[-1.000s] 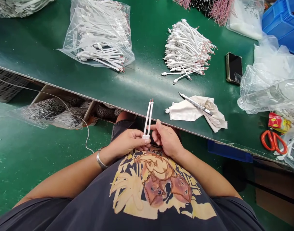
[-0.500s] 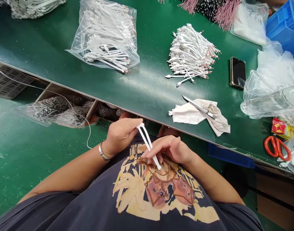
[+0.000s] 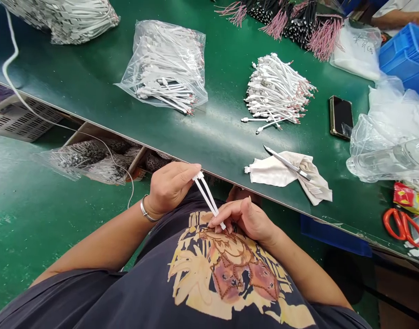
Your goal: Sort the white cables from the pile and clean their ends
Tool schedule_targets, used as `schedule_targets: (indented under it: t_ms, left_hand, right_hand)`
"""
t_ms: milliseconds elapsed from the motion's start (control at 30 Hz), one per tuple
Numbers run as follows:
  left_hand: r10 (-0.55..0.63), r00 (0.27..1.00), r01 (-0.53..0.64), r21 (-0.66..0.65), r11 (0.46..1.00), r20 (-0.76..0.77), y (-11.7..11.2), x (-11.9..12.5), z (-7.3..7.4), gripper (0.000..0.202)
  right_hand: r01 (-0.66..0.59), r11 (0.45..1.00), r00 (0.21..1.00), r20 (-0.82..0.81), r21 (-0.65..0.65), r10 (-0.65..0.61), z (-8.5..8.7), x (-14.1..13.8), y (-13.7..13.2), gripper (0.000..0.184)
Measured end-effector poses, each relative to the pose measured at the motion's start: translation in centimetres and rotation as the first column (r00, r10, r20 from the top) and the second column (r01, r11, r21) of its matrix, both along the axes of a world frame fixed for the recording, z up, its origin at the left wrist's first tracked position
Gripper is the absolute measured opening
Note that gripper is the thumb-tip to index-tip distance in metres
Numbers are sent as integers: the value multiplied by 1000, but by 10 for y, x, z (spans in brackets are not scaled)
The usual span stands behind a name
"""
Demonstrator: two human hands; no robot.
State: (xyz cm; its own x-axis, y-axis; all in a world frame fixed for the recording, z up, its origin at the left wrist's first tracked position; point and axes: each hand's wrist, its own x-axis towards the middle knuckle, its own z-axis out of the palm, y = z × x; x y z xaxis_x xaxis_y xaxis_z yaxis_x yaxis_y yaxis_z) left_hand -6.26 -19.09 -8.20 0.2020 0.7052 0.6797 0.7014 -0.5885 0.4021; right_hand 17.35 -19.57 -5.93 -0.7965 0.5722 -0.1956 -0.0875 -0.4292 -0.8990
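A short white split cable runs diagonally in front of my chest, its two thin leads parted between a white connector and the far ends. My left hand pinches the connector end between thumb and fingers. My right hand holds the lower ends of the leads in its fingertips, close to my printed dark shirt. The tips there are partly hidden by my fingers. A silver bangle circles my left wrist.
The green workbench edge runs just beyond my hands. On it lie a pile of white cables, a bagged bundle, a cloth under tweezers, a phone, orange scissors and a blue crate.
The cable has swung from upright to a diagonal, with its connector now up and left. My hands have moved apart along it, and the whole view has shifted slightly.
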Motion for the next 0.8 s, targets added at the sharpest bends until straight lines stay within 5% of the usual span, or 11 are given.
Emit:
schedule_targets:
  t_ms: [267, 400, 600, 800]
  left_hand:
    - [-1, 990, 17, 115, 993, -140, 10, -12, 7, 42]
    - [165, 952, -136, 127, 983, -258, 28, -46, 17, 36]
    - [523, 715, -562, 64, 825, -464, 73, -103, 43, 25]
    - [555, 489, -736, 22, 676, -673, 115, -117, 60, 35]
  right_hand:
    - [45, 999, 999, -15, -4, -45, -6, 1, -1, 71]
    - [96, 989, 992, -72, -111, -105, -9, -1, -1, 65]
    - [89, 982, 992, -77, -168, -103, -16, -5, -3, 63]
    - [96, 970, 992, -57, -225, -111, -20, -8, -6, 59]
